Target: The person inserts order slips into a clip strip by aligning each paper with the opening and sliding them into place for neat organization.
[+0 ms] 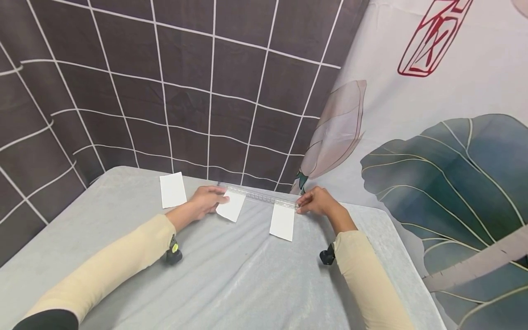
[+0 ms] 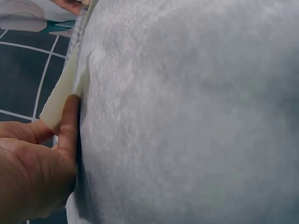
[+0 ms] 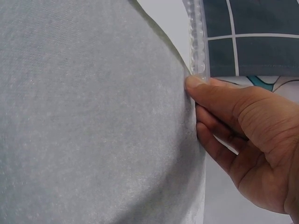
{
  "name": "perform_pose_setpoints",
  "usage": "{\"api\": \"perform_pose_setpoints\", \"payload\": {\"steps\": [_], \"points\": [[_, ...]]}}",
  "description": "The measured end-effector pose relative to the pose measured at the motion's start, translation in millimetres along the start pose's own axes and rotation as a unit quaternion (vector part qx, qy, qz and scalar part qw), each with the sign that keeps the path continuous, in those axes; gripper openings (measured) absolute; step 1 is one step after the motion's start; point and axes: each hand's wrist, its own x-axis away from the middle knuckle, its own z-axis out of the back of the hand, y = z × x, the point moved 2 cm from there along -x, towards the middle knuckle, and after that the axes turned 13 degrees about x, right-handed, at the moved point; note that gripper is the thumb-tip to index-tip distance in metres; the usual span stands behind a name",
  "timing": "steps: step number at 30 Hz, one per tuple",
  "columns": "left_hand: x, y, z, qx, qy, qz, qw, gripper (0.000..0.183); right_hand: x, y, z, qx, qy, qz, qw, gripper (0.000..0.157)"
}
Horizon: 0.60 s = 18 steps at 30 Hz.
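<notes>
A clear plastic strip with a row of rounded bumps runs along the back edge of the cloth-covered table. My left hand is at its left end, thumb and fingers pinching the strip together with a white card. That card slants up off the cloth in the left wrist view. At the other end, my right hand pinches the strip's tip between thumb and fingers. A second white card hangs toward me from the strip, just left of my right fingertips.
Another white card lies on the table left of my left hand. Pale grey cloth with soft creases covers the table. Behind it hangs a dark curtain with white grid lines, and a leaf-printed white cloth hangs at right.
</notes>
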Motion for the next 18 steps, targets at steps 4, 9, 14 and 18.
{"api": "perform_pose_setpoints", "payload": {"steps": [4, 9, 14, 18], "points": [[-0.2, -1.1, -5.0, 0.002, -0.003, -0.001, 1.0000, 0.057, 0, 1, -1.0, 0.003, 0.002, 0.000, 1.000, 0.026], [-1.5, -3.5, -8.5, 0.007, -0.009, -0.002, 0.9999, 0.055, 0, 2, -1.8, 0.004, 0.001, 0.001, 1.000, 0.026], [-1.9, -4.4, -10.9, 0.007, -0.013, -0.005, 0.9999, 0.054, 0, 2, -1.1, 0.003, 0.001, -0.001, 1.000, 0.025], [-1.6, -4.1, -13.0, 0.004, -0.014, -0.002, 0.9999, 0.054, -1, 1, -0.7, 0.001, 0.002, -0.001, 1.000, 0.025]]}}
